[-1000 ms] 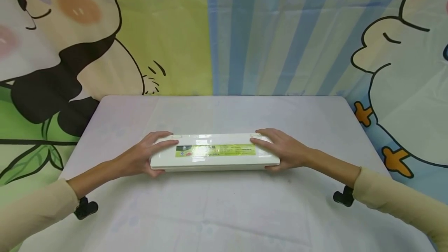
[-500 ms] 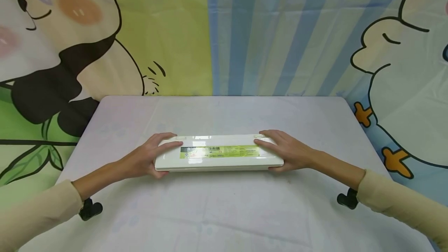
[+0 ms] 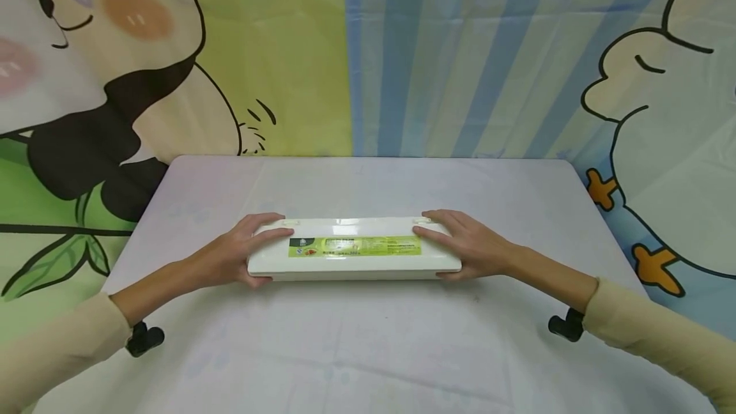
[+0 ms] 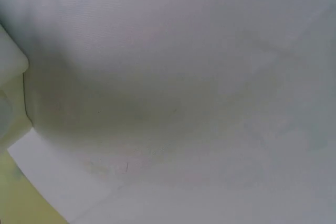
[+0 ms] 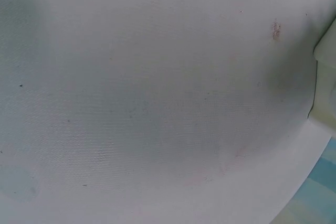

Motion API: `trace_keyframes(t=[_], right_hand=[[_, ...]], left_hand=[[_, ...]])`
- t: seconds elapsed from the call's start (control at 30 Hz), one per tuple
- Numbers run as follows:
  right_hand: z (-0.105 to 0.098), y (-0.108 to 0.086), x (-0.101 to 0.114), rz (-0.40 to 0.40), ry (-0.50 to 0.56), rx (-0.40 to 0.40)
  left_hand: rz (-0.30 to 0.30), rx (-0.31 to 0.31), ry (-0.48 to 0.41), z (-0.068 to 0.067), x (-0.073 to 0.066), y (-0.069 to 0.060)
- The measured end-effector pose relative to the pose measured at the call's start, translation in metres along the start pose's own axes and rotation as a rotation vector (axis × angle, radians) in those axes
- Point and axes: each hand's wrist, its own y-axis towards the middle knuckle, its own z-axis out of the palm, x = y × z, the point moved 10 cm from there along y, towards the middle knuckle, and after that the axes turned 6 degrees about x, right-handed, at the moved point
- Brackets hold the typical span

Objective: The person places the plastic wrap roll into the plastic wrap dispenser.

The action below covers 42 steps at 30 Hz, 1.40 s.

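Note:
A long white box [image 3: 353,265] with a glossy lid and a yellow-green label [image 3: 354,246] lies crosswise in the middle of the head view. My left hand [image 3: 247,251] grips its left end, the thumb in front and fingers over the top. At the other end, my right hand [image 3: 466,246] holds it in the same way. Only a corner of the box [image 4: 11,61] shows at the left edge of the left wrist view. The right wrist view catches its other corner [image 5: 326,51] at the right edge. Neither hand shows in the wrist views.
A white cloth covers the table [image 3: 368,344]. Behind it hangs a printed curtain [image 3: 287,50] with cartoon animals and blue stripes, close against the table's far edge. A small black mount [image 3: 145,339] sits under the left sleeve, and another [image 3: 567,324] under the right.
Both hands and the box shifted slightly right and toward me, then came back left to about where they were a second ago. The grip on both ends stays the same.

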Motion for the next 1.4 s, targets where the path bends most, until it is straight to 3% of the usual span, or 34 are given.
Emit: trace_keyframes(t=[0.3,0.5,0.73,0.9,1.1,1.4], right_hand=[[0.005,0.002,0.001,-0.007,-0.001,0.006],[0.008,0.003,-0.007,0.053,0.029,0.025],[0.022,-0.005,-0.022,0.296,0.293,0.167],[0.029,-0.007,-0.032,0.373,0.527,0.213],[0.034,-0.006,-0.04,0.377,0.637,0.231],[0.035,-0.004,-0.04,0.328,0.609,0.16]], left_hand=[[-0.018,0.013,-0.02,0.008,0.003,-0.001],[-0.172,0.095,-0.139,0.014,0.021,0.003],[-0.192,0.138,-0.159,0.014,0.024,0.008],[-0.2,0.152,-0.149,0.016,0.024,0.011],[-0.209,0.161,-0.153,0.018,0.027,0.012],[-0.245,0.168,-0.161,0.018,0.031,0.01]])
